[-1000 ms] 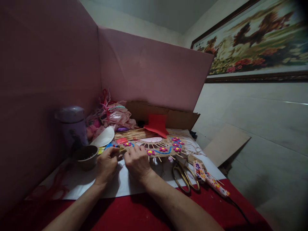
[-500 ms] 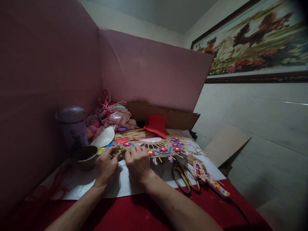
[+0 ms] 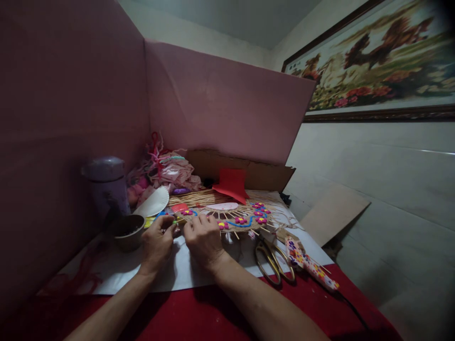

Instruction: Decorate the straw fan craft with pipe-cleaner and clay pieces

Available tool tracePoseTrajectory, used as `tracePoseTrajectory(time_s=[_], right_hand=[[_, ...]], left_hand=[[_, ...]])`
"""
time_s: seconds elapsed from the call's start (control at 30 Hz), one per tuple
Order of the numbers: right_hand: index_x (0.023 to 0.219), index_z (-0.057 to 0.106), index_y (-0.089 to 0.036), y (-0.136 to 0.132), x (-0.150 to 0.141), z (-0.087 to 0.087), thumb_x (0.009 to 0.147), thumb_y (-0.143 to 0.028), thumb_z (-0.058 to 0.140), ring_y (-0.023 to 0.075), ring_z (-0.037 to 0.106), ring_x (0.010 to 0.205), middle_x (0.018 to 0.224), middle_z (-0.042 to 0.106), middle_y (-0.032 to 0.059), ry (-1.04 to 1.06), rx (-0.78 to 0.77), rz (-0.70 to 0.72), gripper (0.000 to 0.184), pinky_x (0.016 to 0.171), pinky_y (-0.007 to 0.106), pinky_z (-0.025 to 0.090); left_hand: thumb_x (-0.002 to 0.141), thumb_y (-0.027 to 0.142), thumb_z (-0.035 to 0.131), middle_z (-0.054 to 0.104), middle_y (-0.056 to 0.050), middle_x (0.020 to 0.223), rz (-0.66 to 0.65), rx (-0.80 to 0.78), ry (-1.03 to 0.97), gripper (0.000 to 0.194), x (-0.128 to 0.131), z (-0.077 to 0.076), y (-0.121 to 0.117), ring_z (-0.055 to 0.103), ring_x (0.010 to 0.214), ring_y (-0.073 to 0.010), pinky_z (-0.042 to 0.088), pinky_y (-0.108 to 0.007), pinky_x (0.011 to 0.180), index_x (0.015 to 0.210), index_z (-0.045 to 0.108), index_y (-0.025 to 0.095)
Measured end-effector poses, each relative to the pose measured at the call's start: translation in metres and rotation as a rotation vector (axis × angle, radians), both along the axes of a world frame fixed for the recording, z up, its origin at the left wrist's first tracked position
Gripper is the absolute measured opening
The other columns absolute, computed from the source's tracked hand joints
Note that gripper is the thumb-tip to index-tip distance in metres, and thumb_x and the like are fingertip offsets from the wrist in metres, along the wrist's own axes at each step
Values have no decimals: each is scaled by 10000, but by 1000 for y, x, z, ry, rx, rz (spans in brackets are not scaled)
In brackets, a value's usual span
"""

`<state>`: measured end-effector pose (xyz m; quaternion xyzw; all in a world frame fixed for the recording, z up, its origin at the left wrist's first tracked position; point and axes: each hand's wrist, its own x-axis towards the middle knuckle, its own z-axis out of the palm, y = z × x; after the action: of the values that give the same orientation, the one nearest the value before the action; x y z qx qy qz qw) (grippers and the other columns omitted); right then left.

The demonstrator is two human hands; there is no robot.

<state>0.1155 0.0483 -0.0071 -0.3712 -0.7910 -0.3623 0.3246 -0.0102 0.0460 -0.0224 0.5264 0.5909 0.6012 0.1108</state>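
Note:
A brown craft ring (image 3: pixel 249 225) lies in front of me, bearing pink and yellow flowers, a wavy blue line and thin sticks that poke out around it. My right hand (image 3: pixel 205 240) grips its near edge with curled fingers, covering part of the decoration. Just left of it, my left hand (image 3: pixel 157 245) is closed in a pinch near the ring's left end. A small green bit shows at those fingertips, too small to name. Beside the left hand stands a small bowl (image 3: pixel 128 233) with dark contents.
Scissors (image 3: pixel 272 260) and a flower-patterned glue gun (image 3: pixel 313 267) with a cord lie at right. Behind are a bundle of sticks (image 3: pixel 192 197), red paper (image 3: pixel 232 184), a white paper plate (image 3: pixel 155 202) and pink crumpled material (image 3: pixel 174 173). A purple flask (image 3: pixel 108 189) stands at left.
My left hand has shifted very slightly left, leaving the small green bit a little more visible. The right hand and the craft ring look unchanged.

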Motion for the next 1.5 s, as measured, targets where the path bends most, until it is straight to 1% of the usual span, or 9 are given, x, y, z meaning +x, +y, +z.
tracePoseTrajectory(time_s=[0.13,0.33,0.53,1.0,1.2,1.3,1.37,1.43,1.5], right_hand=[[667,575,-142,1,0,-1,801,-122,528,215,499,645,657,579,75,5,10,9,144,558,330,293],[690,583,-142,1,0,-1,840,-135,491,212,500,664,670,584,80,-13,-28,11,177,567,329,304],[701,582,-141,0,0,0,840,-154,513,203,498,675,683,597,79,-26,-51,-3,155,575,324,302],[709,567,-148,1,0,-1,830,-129,511,203,501,685,702,603,80,-51,-75,-25,135,579,327,302],[712,575,-151,2,1,-1,818,-125,521,209,504,685,700,598,75,-24,-61,-20,122,579,328,305],[693,575,-147,2,1,-1,809,-120,530,205,504,671,685,588,74,-9,-52,-9,127,568,328,295],[691,574,-144,1,1,-2,804,-118,535,202,501,670,684,586,74,-1,-49,-8,123,568,326,293],[689,571,-144,1,1,-2,800,-118,540,201,498,673,686,586,72,3,-47,-7,118,573,324,294],[687,571,-143,1,1,-1,795,-119,546,200,494,672,684,586,72,5,-40,-8,113,573,322,292]], left_hand=[[648,309,598,669,-33,711,-9,9,-17,173,0,0,1,626,663,-184,479,-273,615,763,622,184],[668,321,588,632,1,688,-28,61,-12,364,0,1,2,608,631,-171,460,-270,597,1009,581,197],[647,323,598,633,-9,636,19,6,-1,144,1,4,-1,603,591,-174,467,-273,565,717,589,196],[643,243,557,678,-45,745,-80,129,102,170,-3,-1,2,618,724,-198,477,-313,664,729,698,203],[626,311,592,699,-50,796,-68,69,-3,256,-3,-1,1,625,684,-198,494,-312,625,826,705,197],[632,319,596,694,-55,791,-7,28,-44,295,-5,1,-2,626,678,-197,496,-310,617,878,681,180],[645,323,583,681,-52,738,36,-7,-88,257,-5,4,-4,624,652,-196,488,-292,559,834,666,170],[647,347,582,647,-32,633,-3,-68,-198,236,-5,6,-6,597,550,-177,444,-257,438,778,641,160],[619,372,611,604,-4,556,-105,-131,-351,271,-2,8,-8,546,451,-150,381,-226,344,773,614,148]])
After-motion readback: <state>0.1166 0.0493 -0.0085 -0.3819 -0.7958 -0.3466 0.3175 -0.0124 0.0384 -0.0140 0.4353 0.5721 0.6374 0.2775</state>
